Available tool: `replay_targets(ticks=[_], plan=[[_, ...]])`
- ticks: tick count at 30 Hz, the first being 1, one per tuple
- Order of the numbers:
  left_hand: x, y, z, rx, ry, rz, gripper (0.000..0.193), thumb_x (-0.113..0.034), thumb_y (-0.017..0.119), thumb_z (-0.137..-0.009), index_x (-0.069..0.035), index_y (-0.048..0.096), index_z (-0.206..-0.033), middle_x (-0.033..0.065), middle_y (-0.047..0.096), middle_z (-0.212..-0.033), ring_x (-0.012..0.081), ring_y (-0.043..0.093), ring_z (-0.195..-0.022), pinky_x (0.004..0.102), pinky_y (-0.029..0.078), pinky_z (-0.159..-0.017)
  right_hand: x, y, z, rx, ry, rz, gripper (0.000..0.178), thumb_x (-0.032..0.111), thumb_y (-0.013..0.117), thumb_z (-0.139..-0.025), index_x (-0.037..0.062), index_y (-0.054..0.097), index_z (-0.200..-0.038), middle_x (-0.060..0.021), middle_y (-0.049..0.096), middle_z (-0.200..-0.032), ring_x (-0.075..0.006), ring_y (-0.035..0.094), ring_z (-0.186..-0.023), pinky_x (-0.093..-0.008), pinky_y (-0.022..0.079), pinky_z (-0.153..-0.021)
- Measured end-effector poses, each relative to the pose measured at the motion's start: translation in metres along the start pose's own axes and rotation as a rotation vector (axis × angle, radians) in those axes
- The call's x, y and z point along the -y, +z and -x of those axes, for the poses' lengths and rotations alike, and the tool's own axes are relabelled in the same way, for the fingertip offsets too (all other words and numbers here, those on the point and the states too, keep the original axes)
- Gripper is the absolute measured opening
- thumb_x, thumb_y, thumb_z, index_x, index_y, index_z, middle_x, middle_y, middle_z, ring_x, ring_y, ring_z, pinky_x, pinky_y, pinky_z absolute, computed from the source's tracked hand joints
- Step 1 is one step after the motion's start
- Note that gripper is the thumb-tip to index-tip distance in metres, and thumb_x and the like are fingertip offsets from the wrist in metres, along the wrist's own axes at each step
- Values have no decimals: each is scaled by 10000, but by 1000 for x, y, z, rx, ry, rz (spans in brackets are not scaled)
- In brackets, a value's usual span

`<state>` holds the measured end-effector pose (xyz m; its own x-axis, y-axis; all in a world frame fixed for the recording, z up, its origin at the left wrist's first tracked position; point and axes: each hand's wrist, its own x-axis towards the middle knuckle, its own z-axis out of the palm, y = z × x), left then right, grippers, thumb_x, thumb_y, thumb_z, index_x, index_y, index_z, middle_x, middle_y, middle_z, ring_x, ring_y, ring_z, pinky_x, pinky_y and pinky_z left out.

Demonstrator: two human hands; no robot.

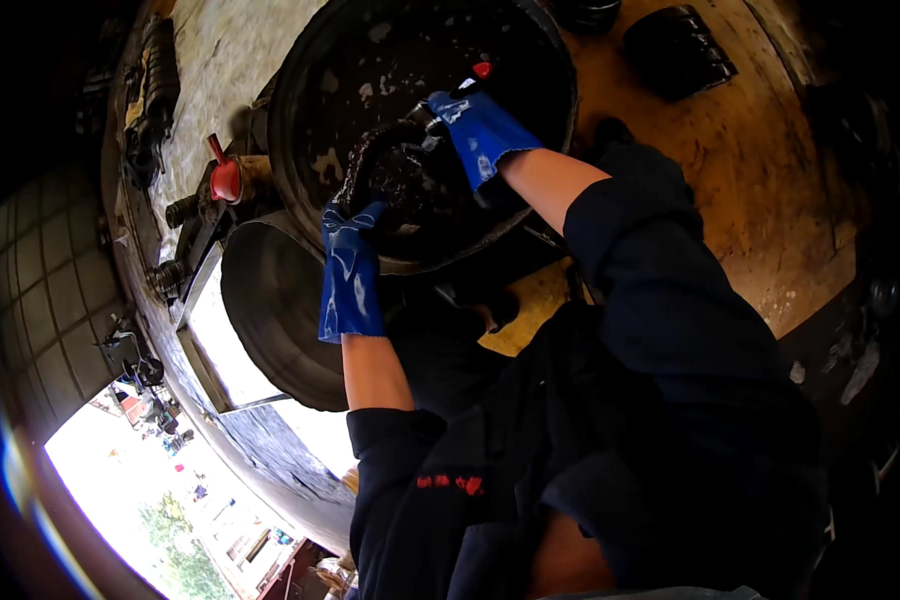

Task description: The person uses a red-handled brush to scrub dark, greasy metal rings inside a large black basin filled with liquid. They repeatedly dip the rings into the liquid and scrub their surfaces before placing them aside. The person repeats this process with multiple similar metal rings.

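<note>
A wide round basin (288, 170) in front of me has dark liquid and pale foam patches inside. Over its near part is a black, wet, greasy part (395, 165) of irregular shape; I cannot make out its kind. My left hand (352, 268), in a long blue rubber glove, grips this part at its near left end. My right hand (482, 138), gloved the same way, is closed above the part's right side. From that fist sticks out a small tool with a red end (482, 70); its working end, near the part, is unclear.
Below the basin on the left stands a round metal tub (280, 310). A red-handled dipper or funnel (225, 178) is beside the basin. Dark ribbed parts (157, 85) lie farther left. A black cylindrical part (678, 52) sits on the brown-stained floor (710, 170) at right.
</note>
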<state>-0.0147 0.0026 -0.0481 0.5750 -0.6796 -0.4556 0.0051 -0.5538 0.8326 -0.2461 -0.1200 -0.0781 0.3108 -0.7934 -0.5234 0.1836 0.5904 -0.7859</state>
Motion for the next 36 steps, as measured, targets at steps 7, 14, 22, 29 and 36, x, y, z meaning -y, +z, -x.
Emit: replay_targets(ticks=[7,14,22,29,36], plan=[[-40,10,-20,189,188,-373,609,-101,842,-787,45,609,-1331,181,713,-1186,286,707,-993,373,585,-868,-19,-11,-18,-55,115,117,361,351,611,-1009,-6,666,-1009,-80,669,-867,-171,618,-776,-353,490,-725],[-99,74,-76,397,188,-1262,531,-226,808,-784,10,692,-1245,191,761,-1065,266,724,-1001,390,556,-847,-3,-8,-19,-70,46,172,366,314,664,-976,-16,679,-1134,-144,720,-881,-232,688,-825,-386,534,-765],[-92,74,-32,532,312,-1013,474,-157,808,-810,27,695,-1232,167,759,-1066,233,719,-940,358,566,-816,61,-29,-5,74,-122,177,294,292,603,-913,18,699,-864,-77,653,-748,-183,618,-711,-346,481,-706],[-28,24,15,363,209,-117,469,41,787,-801,21,681,-1257,104,739,-1115,191,703,-947,320,576,-831,105,2,16,308,-470,578,358,429,668,-927,82,723,-863,-68,676,-736,-169,627,-688,-368,502,-676],[-35,42,34,225,139,-313,316,33,770,-839,-37,724,-1143,26,730,-964,145,677,-850,301,549,-755,67,28,19,378,-854,783,288,301,622,-946,119,649,-724,-16,579,-603,-114,554,-563,-324,484,-614]])
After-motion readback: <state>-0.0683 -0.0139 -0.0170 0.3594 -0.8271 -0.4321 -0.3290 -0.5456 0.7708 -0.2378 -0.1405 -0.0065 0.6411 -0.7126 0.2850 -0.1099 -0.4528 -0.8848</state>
